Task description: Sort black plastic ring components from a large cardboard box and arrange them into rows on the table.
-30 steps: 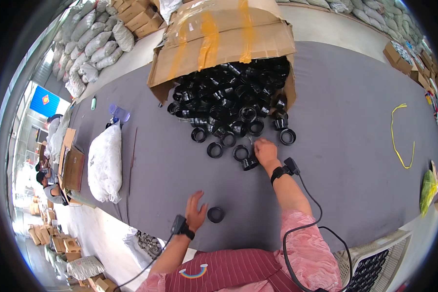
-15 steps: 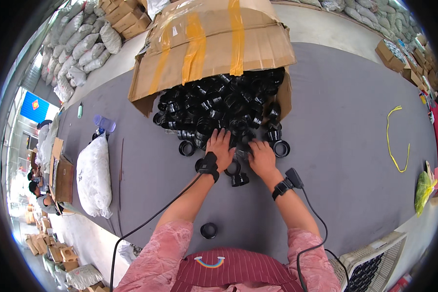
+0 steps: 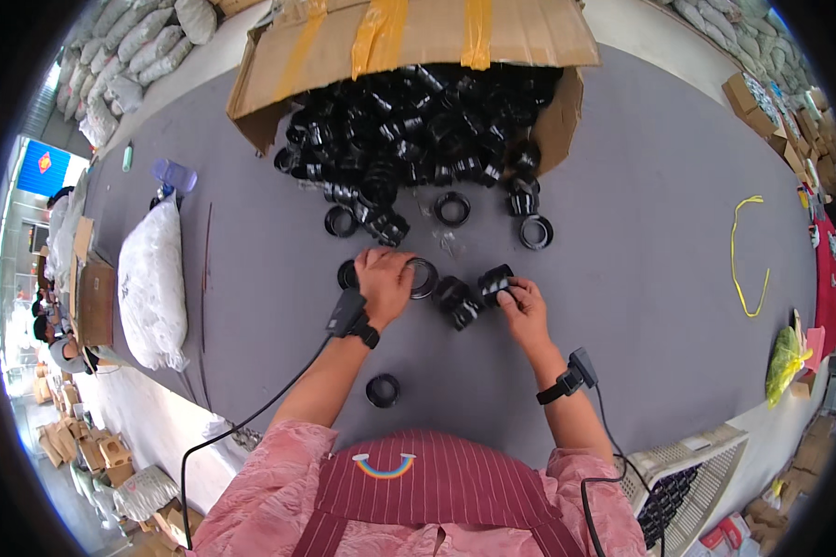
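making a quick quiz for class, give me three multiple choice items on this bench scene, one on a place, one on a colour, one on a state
1. Where does the lone black ring lie?
A. near the person, behind the hands
B. inside the box
C. on the white bag

2. What colour is the loose cord at the right of the table?
A. blue
B. yellow
C. black

3. What is the right hand doing?
A. lying flat and empty
B. gripping a black ring
C. holding the box flap

Answers:
1 A, it sits alone on the grey top close to the apron.
2 B, the cord is bright yellow.
3 B, its fingers close on a ring, while the left hand rests on another ring.
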A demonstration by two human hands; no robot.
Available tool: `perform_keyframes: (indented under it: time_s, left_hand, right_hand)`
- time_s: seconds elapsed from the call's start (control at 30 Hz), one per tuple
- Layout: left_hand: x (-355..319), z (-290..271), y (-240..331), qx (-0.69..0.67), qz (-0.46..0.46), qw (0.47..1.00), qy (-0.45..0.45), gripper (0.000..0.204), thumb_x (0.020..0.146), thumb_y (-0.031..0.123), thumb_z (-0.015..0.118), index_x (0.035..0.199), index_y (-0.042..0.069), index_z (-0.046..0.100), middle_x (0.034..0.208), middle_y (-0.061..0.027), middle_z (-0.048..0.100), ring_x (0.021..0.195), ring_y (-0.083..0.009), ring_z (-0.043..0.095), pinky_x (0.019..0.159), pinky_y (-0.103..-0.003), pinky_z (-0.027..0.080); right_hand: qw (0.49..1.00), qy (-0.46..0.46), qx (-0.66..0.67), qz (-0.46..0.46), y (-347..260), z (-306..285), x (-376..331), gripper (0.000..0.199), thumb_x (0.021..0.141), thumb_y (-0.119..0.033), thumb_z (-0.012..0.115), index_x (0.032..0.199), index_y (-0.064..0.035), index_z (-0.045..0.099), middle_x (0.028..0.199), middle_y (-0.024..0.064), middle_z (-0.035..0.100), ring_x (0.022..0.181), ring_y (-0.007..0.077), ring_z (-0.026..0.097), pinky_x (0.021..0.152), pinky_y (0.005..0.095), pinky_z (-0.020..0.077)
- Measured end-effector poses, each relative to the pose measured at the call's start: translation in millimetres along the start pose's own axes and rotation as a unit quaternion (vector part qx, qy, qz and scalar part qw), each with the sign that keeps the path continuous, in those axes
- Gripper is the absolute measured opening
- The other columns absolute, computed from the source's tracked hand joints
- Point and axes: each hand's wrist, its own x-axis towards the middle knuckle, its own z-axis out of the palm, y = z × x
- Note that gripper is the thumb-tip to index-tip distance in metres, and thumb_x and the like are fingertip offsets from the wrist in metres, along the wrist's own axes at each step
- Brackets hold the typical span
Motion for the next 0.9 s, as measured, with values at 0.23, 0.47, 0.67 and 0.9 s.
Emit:
perform_keyframes:
  time_s: [0.23, 0.47, 0.67, 0.9]
  left_hand:
    - [-106.2, -27.2, -7.3, -0.151, -0.161, 0.972, -0.076, 0.021, 0.087, 0.013, 0.062, 0.103, 0.001, 0.069, 0.093, -0.0176, 0.069, 0.082, -0.0367, 0.065, 0.073, -0.042, 0.051]
    - [-143.8, -34.2, 11.5, -0.004, -0.049, 0.983, -0.175, 0.044, 0.075, 0.018, 0.070, 0.116, 0.004, 0.064, 0.120, -0.0160, 0.063, 0.112, -0.0373, 0.056, 0.096, -0.050, 0.042]
    - [-143.6, -7.2, 54.0, -0.116, 0.116, 0.973, -0.160, 0.075, 0.068, 0.025, 0.077, 0.135, 0.004, 0.050, 0.125, -0.0174, 0.060, 0.117, -0.0374, 0.054, 0.105, -0.051, 0.035]
    - [-139.8, 5.4, 58.7, -0.185, 0.119, 0.958, -0.181, 0.079, 0.066, 0.026, 0.080, 0.136, 0.004, 0.050, 0.124, -0.0161, 0.061, 0.117, -0.0343, 0.056, 0.105, -0.049, 0.035]
  right_hand:
    - [0.876, 0.000, 0.394, 0.277, -10.9, -14.6, -73.3, 0.025, 0.095, -0.021, 0.064, 0.099, 0.0033, 0.068, 0.109, 0.0057, 0.058, 0.080, 0.0140, 0.061, 0.065, 0.0263, 0.0508]
    - [0.977, -0.118, -0.173, -0.047, -54.6, 12.7, -120.5, 0.024, 0.085, -0.019, 0.071, 0.104, -0.0037, 0.069, 0.108, 0.0150, 0.061, 0.084, 0.0351, 0.065, 0.073, 0.0421, 0.0546]
    - [0.991, -0.096, -0.085, 0.026, -93.2, 42.4, -129.8, 0.021, 0.089, -0.019, 0.067, 0.101, -0.0022, 0.070, 0.101, 0.0148, 0.064, 0.086, 0.0342, 0.066, 0.075, 0.0406, 0.0538]
    - [0.996, -0.040, -0.023, 0.078, -91.6, 29.5, -142.8, 0.021, 0.092, -0.021, 0.064, 0.097, -0.0015, 0.071, 0.096, 0.0172, 0.067, 0.086, 0.0353, 0.066, 0.074, 0.0409, 0.0526]
